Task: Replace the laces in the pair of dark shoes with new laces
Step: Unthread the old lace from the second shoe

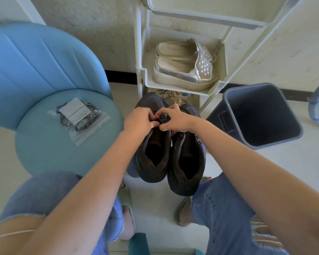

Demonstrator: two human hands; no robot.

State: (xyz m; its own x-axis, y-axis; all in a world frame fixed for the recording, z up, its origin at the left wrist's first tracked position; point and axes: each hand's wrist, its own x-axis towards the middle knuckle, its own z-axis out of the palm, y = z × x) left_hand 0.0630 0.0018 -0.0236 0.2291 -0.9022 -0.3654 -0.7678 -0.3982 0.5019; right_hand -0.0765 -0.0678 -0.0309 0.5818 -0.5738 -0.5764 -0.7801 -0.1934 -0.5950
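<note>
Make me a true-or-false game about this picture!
1. The left hand and right hand both grip the dark shoes. True.
2. Silver shoes sit on the white rack. True.
3. The bag of laces lies on that rack too. False: it lies on the blue chair.
4. The dark shoes stand on the chair. False: they stand on the floor.

Two dark shoes (152, 162), two silver slip-ons (182, 72), one lace bag (79, 118), one chair (44, 70), one bin (256, 116)
</note>
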